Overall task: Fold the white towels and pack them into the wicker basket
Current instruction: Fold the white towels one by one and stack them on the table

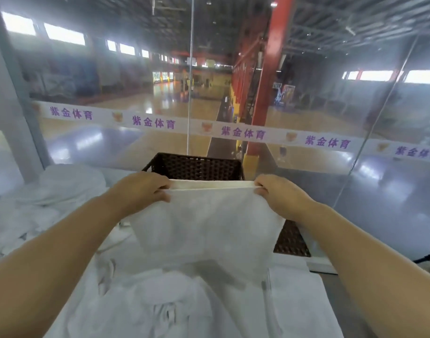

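Both hands hold one white towel up by its top edge, in front of and partly over the wicker basket. The left hand pinches the upper left corner, thumb below and fingers curled over the doubled edge; the right hand pinches the upper right corner in the same way. The towel is soft terry cloth with a faint woven pattern, folded so that two layers show along the top, and it hangs down as a roughly square sheet that narrows a little toward the bottom. The basket behind it is dark brown, rectangular, with an open lattice weave and a thick plaited rim; its far wall and right side show, and the towel hides what lies inside. Below and to the left, a loose heap of white towels lies crumpled in soft rounded folds, and more rumpled white cloth spreads across the near surface under the forearms. Behind the basket stands a smooth glass wall crossed by a white banner strip with purple characters, and a red column stands beyond the glass on a glossy sports floor.
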